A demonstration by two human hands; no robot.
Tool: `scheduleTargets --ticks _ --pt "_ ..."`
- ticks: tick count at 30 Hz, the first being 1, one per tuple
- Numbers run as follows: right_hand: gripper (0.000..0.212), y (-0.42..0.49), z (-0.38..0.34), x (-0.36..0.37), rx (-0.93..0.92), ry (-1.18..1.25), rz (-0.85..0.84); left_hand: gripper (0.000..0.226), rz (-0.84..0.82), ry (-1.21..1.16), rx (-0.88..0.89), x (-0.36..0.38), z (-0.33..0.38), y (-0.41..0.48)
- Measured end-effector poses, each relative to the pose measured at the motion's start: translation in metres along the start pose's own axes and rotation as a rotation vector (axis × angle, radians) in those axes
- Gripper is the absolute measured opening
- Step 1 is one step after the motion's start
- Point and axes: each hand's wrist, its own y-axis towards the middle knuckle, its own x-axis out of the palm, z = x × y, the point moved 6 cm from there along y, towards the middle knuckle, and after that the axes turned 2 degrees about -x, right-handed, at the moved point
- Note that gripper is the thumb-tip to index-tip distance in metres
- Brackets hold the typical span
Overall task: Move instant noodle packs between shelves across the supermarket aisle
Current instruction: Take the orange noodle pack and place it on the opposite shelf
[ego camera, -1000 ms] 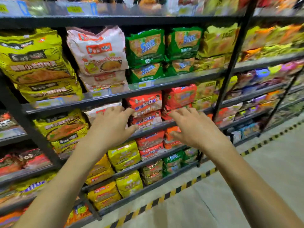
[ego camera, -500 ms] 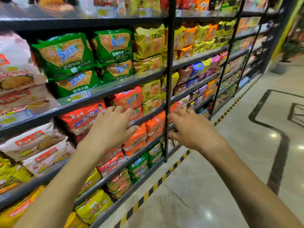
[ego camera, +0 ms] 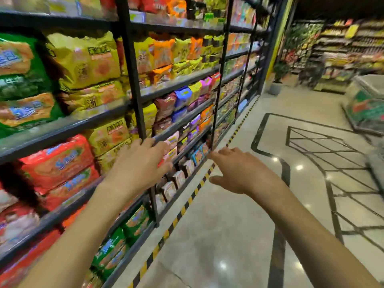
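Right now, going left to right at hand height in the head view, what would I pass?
Red noodle packs → left hand → right hand → black floor lines.

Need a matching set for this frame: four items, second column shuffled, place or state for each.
1 left hand
2 right hand
3 hazard tape
4 red noodle packs

A striped, on the floor beside the shelving
B open, over bare floor
C open, in front of the shelving
D stacked on the shelving, left of the left hand

Pairs: 1-C, 2-B, 3-A, 4-D
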Motion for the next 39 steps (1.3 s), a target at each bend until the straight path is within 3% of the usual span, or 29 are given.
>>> scheduleTargets --ticks 7,16,22,39 --pt "0.061 0.053 0.088 0.018 0.041 0.051 -0.020 0.063 -0.008 0.038 0.049 0.016 0.052 0.098" --pt "0.063 0.152 0.214 0.020 -0.057 0.054 -0.045 0.057 -0.051 0.012 -0.077 0.035 0.115 0.216" --pt "0.063 0.225 0.296 -0.003 -0.136 0.046 0.049 0.058 0.021 0.015 -0.156 0.017 0.158 0.295" --pt "0.064 0.438 0.405 -0.003 -0.238 0.066 0.061 0.056 0.055 0.073 -0.276 0.050 0.170 0.517"
